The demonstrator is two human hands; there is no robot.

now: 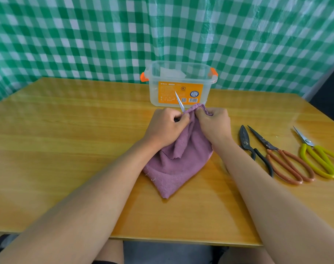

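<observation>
Purple cloth (pixel 179 164) lay mid-surface (pixel 76 130), its far end bunched up between both hands. Head view: we logged the left hand (pixel 166 126) with its grip clamped on the cloth's top edge, fingers curled. The right hand (pixel 214 122) had its grip pinched on the cloth too, just beside the left. A thin metal blade (pixel 179 101) stuck up between them; we could not tell which hand held it. A clear plastic box (pixel 208 92) stood just behind. Right of the right forearm lay black scissors (pixel 246 143), brown-handled scissors (pixel 288 161) and yellow-handled scissors (pixel 318 159), side by side, blades pointing away.
</observation>
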